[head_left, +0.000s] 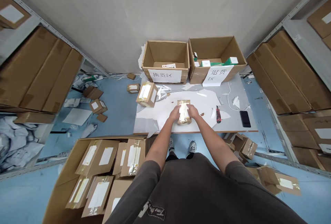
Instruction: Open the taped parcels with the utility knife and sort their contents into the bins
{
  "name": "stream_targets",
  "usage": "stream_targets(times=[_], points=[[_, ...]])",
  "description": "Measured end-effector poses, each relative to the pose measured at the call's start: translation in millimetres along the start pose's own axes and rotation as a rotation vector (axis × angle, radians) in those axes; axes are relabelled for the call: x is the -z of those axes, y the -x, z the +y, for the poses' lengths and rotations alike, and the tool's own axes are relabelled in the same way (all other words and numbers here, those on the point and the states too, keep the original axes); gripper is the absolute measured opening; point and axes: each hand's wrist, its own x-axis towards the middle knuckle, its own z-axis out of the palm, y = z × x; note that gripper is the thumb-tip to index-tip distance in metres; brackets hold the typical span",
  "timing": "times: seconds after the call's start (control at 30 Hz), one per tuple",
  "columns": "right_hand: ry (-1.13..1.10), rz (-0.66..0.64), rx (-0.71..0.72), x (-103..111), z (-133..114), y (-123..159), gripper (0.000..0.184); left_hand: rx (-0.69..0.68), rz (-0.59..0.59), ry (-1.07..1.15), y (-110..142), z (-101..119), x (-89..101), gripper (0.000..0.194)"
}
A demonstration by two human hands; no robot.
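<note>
A small taped cardboard box (184,117) with a white label lies on the table's front part, between my two hands. My left hand (175,113) grips its left side, and my right hand (192,110) grips its right side. Fingers of both hands curl onto the top face. Under the box is a large white sheet (165,106) with torn edges. To the right lies a red and black utility knife (218,114), apart from my right hand. Left of my hands stands a larger taped cardboard box (147,94), with crumpled white scraps (161,93) beside it.
Two open cartons with handwritten signs, the left carton (165,49) and the right carton (217,44), stand at the table's back. A black phone (245,119) lies at the right edge. A big carton (59,186) of parcels stands front left. Loaded shelves flank both sides.
</note>
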Motion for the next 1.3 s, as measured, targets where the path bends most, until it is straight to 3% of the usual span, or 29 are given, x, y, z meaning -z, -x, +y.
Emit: stream_targets(times=[0.13, 0.3, 0.47, 0.6, 0.7, 0.83, 0.93, 1.13, 1.3], points=[[-0.057, 0.033, 0.017, -8.0, 12.3, 4.9, 0.061, -0.013, 0.010, 0.021, 0.3, -12.3, -4.3, 0.075], [-0.088, 0.047, 0.080, -10.7, 35.8, 45.0, 0.065, -0.078, 0.047, -0.014, 40.5, -30.1, -4.7, 0.075], [-0.101, -0.068, 0.159, -39.2, 47.0, 86.9, 0.081, 0.009, -0.070, 0.008, 82.4, -40.0, -39.5, 0.100], [-0.100, -0.008, 0.121, -51.3, 38.5, 93.4, 0.070, 0.057, 0.039, 0.023, 88.6, -30.7, -56.5, 0.086], [-0.075, 0.051, 0.149, -34.5, 28.8, 83.8, 0.057, 0.011, 0.074, -0.020, 82.2, -15.7, -39.4, 0.073], [-0.041, 0.140, 0.190, 8.9, 16.3, 58.0, 0.047, -0.028, 0.097, -0.112, 64.5, 10.6, 2.5, 0.059], [-0.036, 0.113, 0.154, 33.7, 7.3, 33.0, 0.047, 0.010, 0.121, -0.142, 43.2, 27.7, 21.9, 0.057], [-0.095, 0.077, 0.043, 43.9, -2.0, -2.1, 0.057, 0.150, 0.220, 0.023, 1.0, 37.4, 22.6, 0.061], [-0.143, 0.063, 0.140, 39.5, 7.1, 8.8, 0.070, 0.010, 0.190, 0.086, 9.7, 19.2, 22.8, 0.070]])
